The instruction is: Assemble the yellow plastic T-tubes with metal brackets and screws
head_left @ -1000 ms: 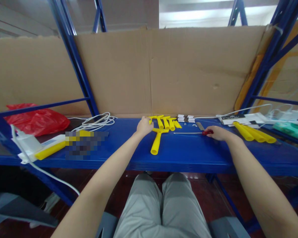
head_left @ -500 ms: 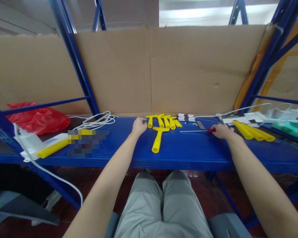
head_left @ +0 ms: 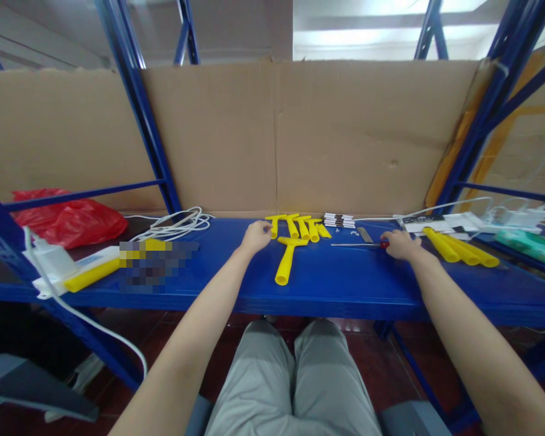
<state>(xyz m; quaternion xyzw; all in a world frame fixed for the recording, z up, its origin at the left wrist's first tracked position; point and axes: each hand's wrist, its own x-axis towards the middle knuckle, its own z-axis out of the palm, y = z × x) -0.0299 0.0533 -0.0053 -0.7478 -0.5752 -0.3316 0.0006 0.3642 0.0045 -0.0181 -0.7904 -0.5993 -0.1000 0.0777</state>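
My left hand [head_left: 255, 237] rests on the blue table with its fingers bent, right beside the leftmost of several yellow T-shaped handles [head_left: 293, 226]; what its fingertips hold, if anything, is too small to tell. Nearer the front edge lies a single yellow T-shaped handle [head_left: 285, 264]. My right hand [head_left: 400, 244] is closed on the red grip of a screwdriver [head_left: 356, 244], whose shaft lies pointing left. Behind the shaft are a small grey metal piece [head_left: 364, 235] and several tiny screws. A stack of white pieces [head_left: 338, 220] sits at the back.
Yellow tubes [head_left: 461, 249] lie right of my right hand, near white cables and a power strip [head_left: 518, 219]. On the left are a red plastic bag [head_left: 72, 218], coiled white cable [head_left: 181, 224] and a yellow tube [head_left: 93, 274]. Cardboard [head_left: 345, 139] stands behind the blue table [head_left: 318, 306].
The view has shifted slightly. My left hand is a little closer to the leftmost yellow handle. My right hand has moved slightly left, still at the red screwdriver grip.
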